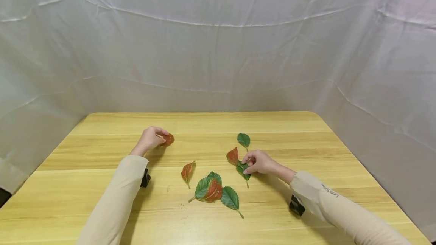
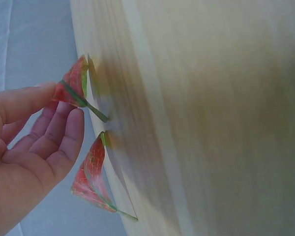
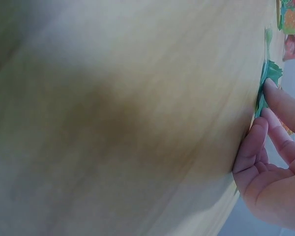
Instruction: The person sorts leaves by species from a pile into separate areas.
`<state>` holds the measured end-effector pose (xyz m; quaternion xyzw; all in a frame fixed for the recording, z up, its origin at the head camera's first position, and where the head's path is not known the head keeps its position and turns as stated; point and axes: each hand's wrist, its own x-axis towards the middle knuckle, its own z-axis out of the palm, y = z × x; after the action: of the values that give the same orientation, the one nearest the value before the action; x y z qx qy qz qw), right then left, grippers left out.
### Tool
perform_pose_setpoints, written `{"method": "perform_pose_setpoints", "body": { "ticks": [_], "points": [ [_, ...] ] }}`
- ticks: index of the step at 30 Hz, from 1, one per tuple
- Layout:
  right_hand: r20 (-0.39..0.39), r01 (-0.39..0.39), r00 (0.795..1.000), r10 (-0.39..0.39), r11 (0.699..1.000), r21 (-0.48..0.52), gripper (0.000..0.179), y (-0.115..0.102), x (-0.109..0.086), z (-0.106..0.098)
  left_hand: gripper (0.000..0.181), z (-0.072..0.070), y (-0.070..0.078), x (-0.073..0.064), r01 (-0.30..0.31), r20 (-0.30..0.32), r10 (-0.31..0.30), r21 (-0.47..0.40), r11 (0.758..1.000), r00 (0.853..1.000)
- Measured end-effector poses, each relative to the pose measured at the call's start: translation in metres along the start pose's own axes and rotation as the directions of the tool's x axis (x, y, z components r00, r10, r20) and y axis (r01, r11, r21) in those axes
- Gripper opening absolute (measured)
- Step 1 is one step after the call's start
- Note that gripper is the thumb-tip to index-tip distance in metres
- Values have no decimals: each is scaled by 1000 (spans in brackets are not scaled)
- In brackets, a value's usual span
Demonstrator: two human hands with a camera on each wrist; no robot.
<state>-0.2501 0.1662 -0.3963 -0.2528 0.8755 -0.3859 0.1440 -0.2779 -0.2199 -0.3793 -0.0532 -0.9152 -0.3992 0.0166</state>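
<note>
Sleeve [image 1: 110, 204] nearest; red leaf [image 1: 168, 140] pinched in left hand [image 1: 151, 137].

A yellow wood table [image 1: 289, 126] with rounded far corners carried leaves. On it lay a pile [image 1: 202, 189]: overlapping green leaves with a red leaf [image 1: 214, 191] on top. Just right of the pile lay a broad green leaf [image 1: 230, 198], its stem pointing away from the pile. Beyond the pile and to its left lay a curled red leaf [image 1: 187, 172]. Beyond the pile and to its right, a partly hidden green leaf [image 1: 248, 177] and a pointed red leaf [image 1: 232, 155] were close together; well beyond the pile, on that side, lay a small green leaf [image 1: 243, 139]
</note>
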Motion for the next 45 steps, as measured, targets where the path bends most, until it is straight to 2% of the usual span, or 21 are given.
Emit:
{"method": "perform_pose_setpoints", "body": {
  "ticks": [5, 8, 12, 16, 19, 30, 33, 41, 45],
  "points": [
    [5, 4, 1000, -4, 1000, 1, 23, -1, 0, -1, 21, 1, 3, 0, 37, 19, -36, -41, 998, 999],
    [4, 8, 1000, -8, 1000, 2, 23, -1, 0, -2, 20, 1, 6, 0, 63, -2, -64, -43, 997, 998],
    [0, 11, 1000, -11, 1000, -3, 22, 0, 0, -2, 20, 2, 12, -1, 42, -83, -44, -30, 999, 996],
    [-4, 15, 1000, -15, 1000, -13, 22, 1, 0, -2, 18, 4, 17, -2, 1, -185, -5, -22, 1000, 983],
    [-6, 17, 1000, -17, 1000, -14, 22, 1, 0, -1, 16, 6, 22, -3, -20, -225, 14, -25, 999, 974],
    [-9, 12, 1000, -12, 1000, -13, 22, 0, -1, -2, 15, 10, 37, -7, -59, -161, 59, 3, 998, 985],
    [-9, 11, 1000, -11, 1000, -19, 22, 0, -1, -2, 15, 11, 41, -9, -64, -150, 61, -17, 998, 987],
    [-6, 12, 1000, -12, 1000, -24, 22, 1, 0, -2, 12, 20, 45, -13, -95, -127, 90, -33, 995, 988],
    [-4, 9, 1000, -9, 1000, -25, 22, 0, 0, -2, 12, 26, 45, -15, -140, -120, 136, -21, 990, 983]
  ]
}}
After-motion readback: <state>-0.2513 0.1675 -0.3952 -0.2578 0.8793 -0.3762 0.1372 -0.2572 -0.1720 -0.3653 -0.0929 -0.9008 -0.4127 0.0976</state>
